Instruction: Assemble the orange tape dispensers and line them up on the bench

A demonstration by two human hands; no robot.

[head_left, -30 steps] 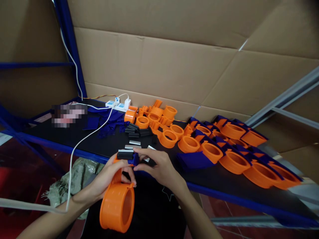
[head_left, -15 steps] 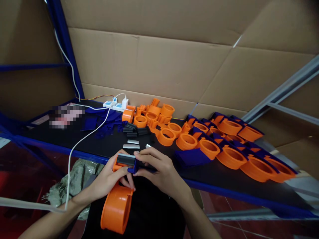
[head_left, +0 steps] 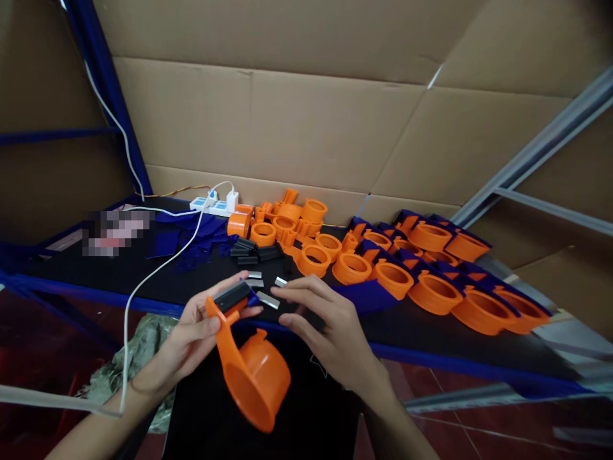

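Note:
My left hand (head_left: 198,329) grips an orange tape dispenser (head_left: 263,377) by its upper end, above the table's front edge. Its round hub hangs down to the right. A black roller-like piece (head_left: 232,296) sits across the held end, with a small dark-blue part (head_left: 252,298) beside it. My right hand (head_left: 330,326) is apart from the dispenser, fingers spread, palm down. Its fingertips hover by a silver metal strip (head_left: 268,300); whether they touch it I cannot tell. More silver strips (head_left: 281,281) lie just beyond.
Black pieces (head_left: 248,252), blue sheets (head_left: 205,233) and orange dispenser bodies (head_left: 315,260) lie behind the strips. Rows of orange-and-blue dispensers (head_left: 435,294) fill the right side. A white cable (head_left: 167,259) runs from a power strip (head_left: 215,207) across the table's left part.
My right hand has let go of the dispenser's blue part and moved right, its fingers spreading. My left hand has turned the dispenser, swinging its hub rightward. The serrated edge no longer shows.

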